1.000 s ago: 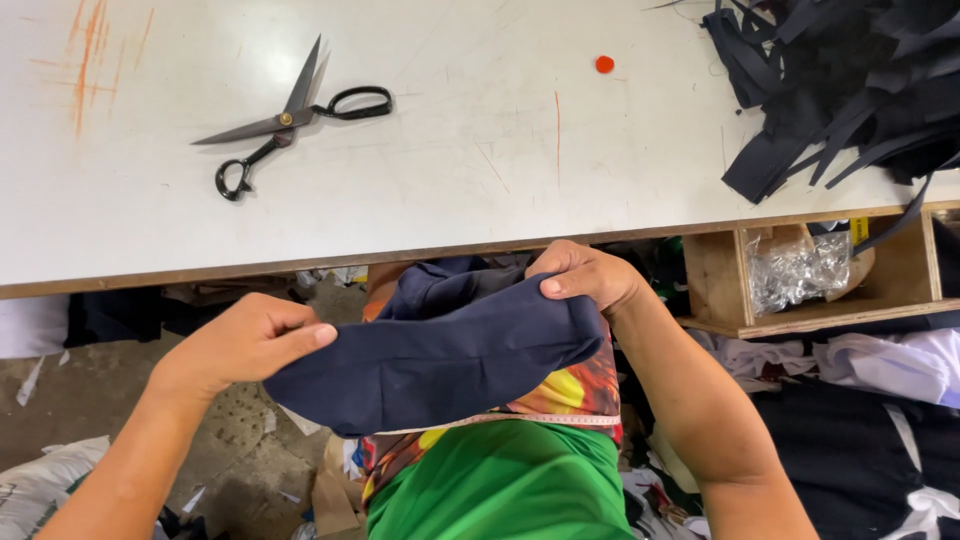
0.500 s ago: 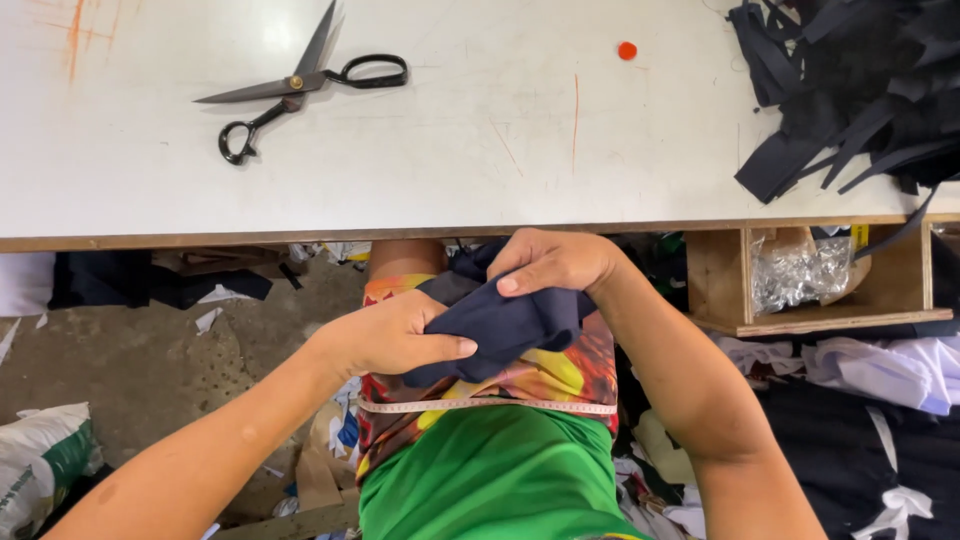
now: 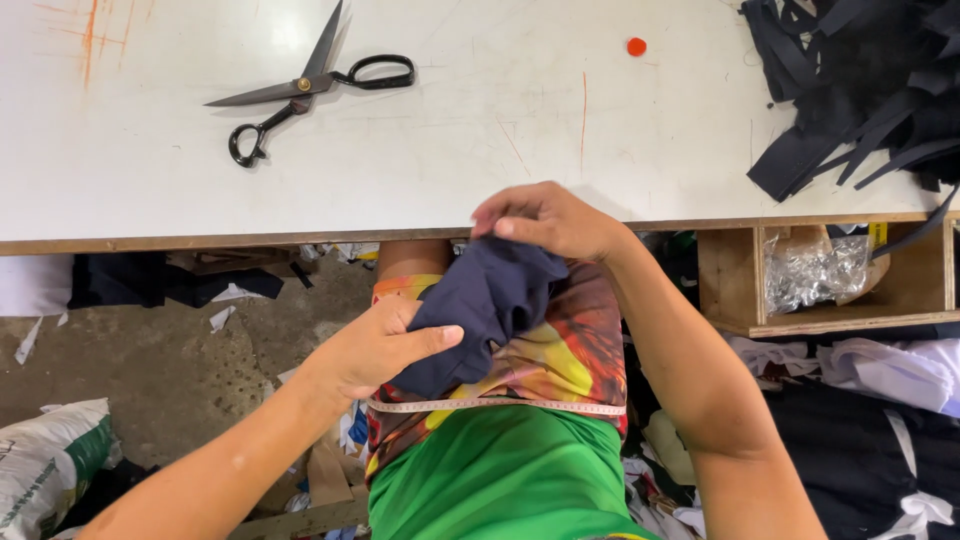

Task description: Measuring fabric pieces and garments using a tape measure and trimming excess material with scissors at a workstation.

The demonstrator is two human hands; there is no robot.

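Observation:
A piece of dark navy fabric is bunched up in front of my body, just below the table's front edge. My left hand grips its lower left part, thumb across the cloth. My right hand pinches its top end at the table edge. A measuring tape hangs across my colourful shirt below the fabric.
On the white table lie large black-handled scissors at the back left, a small red dot, and a pile of dark fabric strips at the right. A wooden shelf with clear plastic sits under the table's right side. Scraps litter the floor.
The fabric was spread wide between my hands; my left hand has moved right toward my right hand, and the cloth is now folded and bunched together.

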